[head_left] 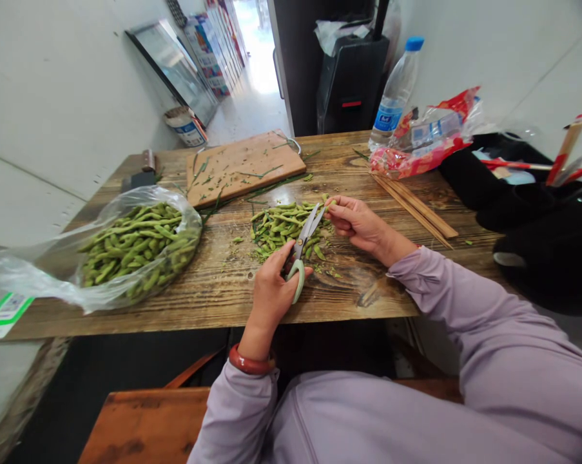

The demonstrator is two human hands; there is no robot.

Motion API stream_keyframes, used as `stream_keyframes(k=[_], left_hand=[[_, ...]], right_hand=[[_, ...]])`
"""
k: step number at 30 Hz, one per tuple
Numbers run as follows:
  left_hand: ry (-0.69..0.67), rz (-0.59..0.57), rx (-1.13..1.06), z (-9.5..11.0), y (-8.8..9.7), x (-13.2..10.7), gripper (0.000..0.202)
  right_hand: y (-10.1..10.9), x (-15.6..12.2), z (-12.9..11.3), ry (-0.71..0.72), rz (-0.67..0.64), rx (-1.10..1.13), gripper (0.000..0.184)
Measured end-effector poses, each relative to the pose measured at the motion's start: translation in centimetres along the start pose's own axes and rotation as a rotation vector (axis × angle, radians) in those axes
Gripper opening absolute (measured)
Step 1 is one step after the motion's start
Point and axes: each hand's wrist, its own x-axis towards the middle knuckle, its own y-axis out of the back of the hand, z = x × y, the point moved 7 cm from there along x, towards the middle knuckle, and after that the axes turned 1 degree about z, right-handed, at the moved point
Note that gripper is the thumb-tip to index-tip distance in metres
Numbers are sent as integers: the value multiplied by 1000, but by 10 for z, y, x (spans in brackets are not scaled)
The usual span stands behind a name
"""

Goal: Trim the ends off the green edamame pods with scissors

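Observation:
My left hand (274,287) is closed round the light green handles of a pair of scissors (299,258). The blades stand slightly apart and point up and to the right, over a loose heap of green soybean pods (283,225) on the wooden table. My right hand (356,222) pinches a single soybean pod (330,204) between thumb and fingertips, close to the scissor tips. Whether a blade touches that pod I cannot tell. On the left, a clear plastic bag (102,298) lies open, with many more pods inside.
A wooden cutting board (247,169) strewn with green scraps lies at the back. Flat wooden sticks (414,206), a water bottle (394,96) and a red plastic wrapper (421,151) are on the right, beside a black organizer (465,171). A dark-bladed knife (143,174) rests far left.

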Motion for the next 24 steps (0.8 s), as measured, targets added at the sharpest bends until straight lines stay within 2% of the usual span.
stream_keyframes(k=[3,8,13,20,24], left_hand=[[-3,-1,-3,0,0,0,55],[-9,-18,-1,0,-1,-1,57],[-20,2,-21,-1,0,-1,56],[-7,1,-10,0,1,-1,52],[-31,19,16,2,2,-2,46]], right_hand=[[2,0,-1,8,-5,2,39],[-4,0,7,14,-91,-40,41],[-8,0,14,46,-137,-165,44],[-7,-1,-4,237,-108,-442,38],[-11,-4,-4,238,-129,-503,36]])
